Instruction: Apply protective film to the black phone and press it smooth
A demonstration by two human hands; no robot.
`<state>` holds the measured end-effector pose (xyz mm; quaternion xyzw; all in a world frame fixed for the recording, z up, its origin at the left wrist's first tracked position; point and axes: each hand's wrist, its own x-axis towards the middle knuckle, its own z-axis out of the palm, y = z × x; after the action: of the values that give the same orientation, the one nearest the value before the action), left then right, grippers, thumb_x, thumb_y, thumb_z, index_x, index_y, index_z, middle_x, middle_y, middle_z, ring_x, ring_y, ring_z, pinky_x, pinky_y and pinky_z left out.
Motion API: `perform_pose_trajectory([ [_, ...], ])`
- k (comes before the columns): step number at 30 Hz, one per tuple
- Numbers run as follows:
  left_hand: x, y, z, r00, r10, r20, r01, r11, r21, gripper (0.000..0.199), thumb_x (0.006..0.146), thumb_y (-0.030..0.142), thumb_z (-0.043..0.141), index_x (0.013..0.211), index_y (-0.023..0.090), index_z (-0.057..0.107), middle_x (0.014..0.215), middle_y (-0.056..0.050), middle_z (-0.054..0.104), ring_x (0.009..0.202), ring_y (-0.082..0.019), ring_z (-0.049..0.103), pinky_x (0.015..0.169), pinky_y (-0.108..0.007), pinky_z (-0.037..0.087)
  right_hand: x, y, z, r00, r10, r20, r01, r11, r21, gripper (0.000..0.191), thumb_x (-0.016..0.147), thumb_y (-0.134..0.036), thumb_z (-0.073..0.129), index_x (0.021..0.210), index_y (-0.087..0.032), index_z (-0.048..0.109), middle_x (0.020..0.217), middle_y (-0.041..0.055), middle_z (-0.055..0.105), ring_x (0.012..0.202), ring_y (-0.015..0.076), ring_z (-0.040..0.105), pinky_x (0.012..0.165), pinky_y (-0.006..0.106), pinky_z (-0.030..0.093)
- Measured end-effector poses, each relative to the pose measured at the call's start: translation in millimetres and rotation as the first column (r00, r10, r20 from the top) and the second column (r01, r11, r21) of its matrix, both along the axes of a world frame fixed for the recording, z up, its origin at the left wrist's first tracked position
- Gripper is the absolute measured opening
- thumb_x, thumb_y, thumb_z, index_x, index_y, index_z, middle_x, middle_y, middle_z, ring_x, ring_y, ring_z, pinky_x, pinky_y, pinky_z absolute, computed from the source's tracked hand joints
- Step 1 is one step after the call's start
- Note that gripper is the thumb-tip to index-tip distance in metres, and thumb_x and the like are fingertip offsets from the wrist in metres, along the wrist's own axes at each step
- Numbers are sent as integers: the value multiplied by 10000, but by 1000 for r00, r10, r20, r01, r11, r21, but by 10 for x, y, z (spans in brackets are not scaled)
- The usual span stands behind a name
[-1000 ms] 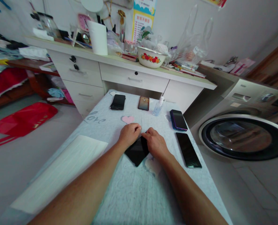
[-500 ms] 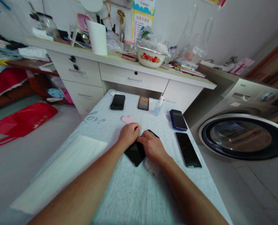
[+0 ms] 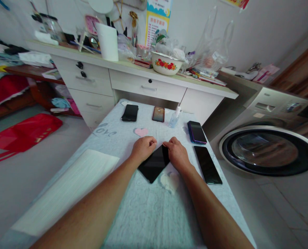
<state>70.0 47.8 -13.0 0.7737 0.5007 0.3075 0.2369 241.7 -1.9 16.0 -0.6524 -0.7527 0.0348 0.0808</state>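
Observation:
A black phone (image 3: 154, 164) lies slantwise on the cloth-covered table, its glossy face up. My left hand (image 3: 144, 148) is curled closed along its left edge, thumb against the bent fingers; whatever is in them is hidden. At the phone's far right corner, my right hand (image 3: 178, 153) is closed with its fingertips pinched at the edge. To the right lie another black phone (image 3: 207, 165) and a stack of phones (image 3: 196, 132). A clear spray bottle (image 3: 174, 119) stands beyond the hands, near a brown phone case (image 3: 158, 114) and a dark phone (image 3: 130, 113).
A white folded cloth or sheet (image 3: 68, 190) lies along the table's left side. Behind stands a white drawer desk (image 3: 91, 88) carrying a paper roll (image 3: 107, 41) and a flowered bowl (image 3: 167, 64). A washing machine (image 3: 265, 107) is at right, a red bag (image 3: 24, 133) on the floor at left.
My right hand has moved right, away from my left hand, baring more of the phone's face. The left hand and the phone stay nearly in place.

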Motion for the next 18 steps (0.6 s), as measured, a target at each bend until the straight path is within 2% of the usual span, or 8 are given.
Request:
perform_pose_trajectory([
  [7,-12,9,-27,999,-31,-21,32,999,39,143,792,201,558,813,194,700,801,-19,704,753,-157,627,673,-254,429,46,-15,8,999,-32,16,32,999,1,335,952,-146,400,1121,-271,661,999,56,542,889,177,513,698,252,324],
  [13,-13,2,-4,997,-49,-56,51,998,22,135,790,208,570,801,197,704,829,-25,696,777,-159,630,714,-264,447,126,-95,80,1000,-13,12,13,1000,-22,331,950,-157,411,1117,-263,676,982,55,551,879,166,529,700,250,336],
  [18,-8,-6,12,997,-49,-63,50,999,5,136,791,217,576,811,201,709,840,-27,693,785,-165,628,718,-271,442,233,-154,126,1000,-3,-5,3,999,-50,324,950,-158,409,1040,-249,707,972,56,558,861,156,546,709,249,342],
])
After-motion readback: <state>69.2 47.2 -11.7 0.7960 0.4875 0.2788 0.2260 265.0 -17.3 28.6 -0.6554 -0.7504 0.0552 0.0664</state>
